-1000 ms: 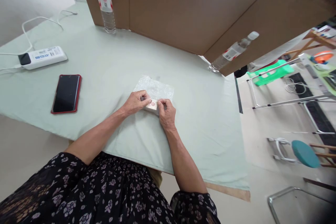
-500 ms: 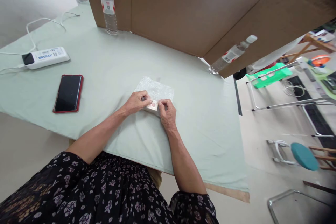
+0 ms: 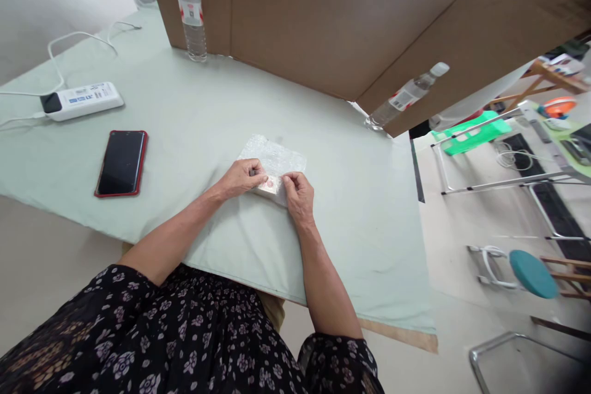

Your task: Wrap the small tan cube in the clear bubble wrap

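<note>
The left hand [image 3: 240,178] and right hand [image 3: 300,198] pinch a translucent, crinkled plastic sheet [image 3: 273,156], a pale rectangular patch [image 3: 269,184] between their fingertips.

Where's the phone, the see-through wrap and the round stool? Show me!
Phone [image 3: 120,163]: head view, on the middle of its dark screen.
Wrap [image 3: 273,155]: head view, on its spread-out far part.
Stool [image 3: 534,274]: head view, on its teal seat.

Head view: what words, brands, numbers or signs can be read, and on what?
No text is readable.
White device with cords: blue and dark print, too blurred.
Left bottle: label print, too small.
Right bottle: label print, too small.
Pale piece by the clear wrap: reddish mark, too blurred to tell if it is lettering.
</note>
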{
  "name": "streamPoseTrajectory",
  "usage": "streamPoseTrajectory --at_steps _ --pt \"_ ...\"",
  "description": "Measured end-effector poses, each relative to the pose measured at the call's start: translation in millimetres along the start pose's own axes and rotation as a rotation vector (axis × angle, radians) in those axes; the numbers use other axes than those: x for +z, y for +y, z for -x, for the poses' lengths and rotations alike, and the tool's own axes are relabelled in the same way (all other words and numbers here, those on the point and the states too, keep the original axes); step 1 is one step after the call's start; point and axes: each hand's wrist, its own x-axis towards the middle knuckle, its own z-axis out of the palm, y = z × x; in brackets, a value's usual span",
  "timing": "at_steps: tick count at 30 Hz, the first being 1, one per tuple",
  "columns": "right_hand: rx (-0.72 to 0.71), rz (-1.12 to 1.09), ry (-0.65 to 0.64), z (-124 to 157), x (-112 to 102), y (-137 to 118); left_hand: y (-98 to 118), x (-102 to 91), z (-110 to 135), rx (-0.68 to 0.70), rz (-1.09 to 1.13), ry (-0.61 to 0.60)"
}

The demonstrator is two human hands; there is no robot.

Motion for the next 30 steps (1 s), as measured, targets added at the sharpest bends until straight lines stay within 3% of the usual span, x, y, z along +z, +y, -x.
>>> streamPoseTrajectory --at_steps 3,6,8,11,17,24,30 --pt "-0.067 0.087 0.116 2 -2 -4 0 0.1 0 -0.013 0.010 -0.002" --pt "-0.244 0.232 0.221 6 -5 -10 0 0.1 0 -0.012 0.003 -0.002" --pt "-0.374 0.326 0.227 10 -4 -15 0 0.0 0 -0.006 -0.007 -0.005" --pt "-0.487 0.441 0.133 16 0 -21 -1 -0.3 -1 0.009 -0.028 -0.001" --pt "-0.545 0.583 -0.051 21 11 -20 -2 -1.3 -2 0.052 -0.047 -0.001" --pt "-0.658 0.588 0.021 20 12 -22 -1 -1.5 -2 0.045 -0.060 0.003" --pt "-0.597 0.603 -0.035 20 12 -21 -4 -1.0 -2 0.040 -0.043 0.000"
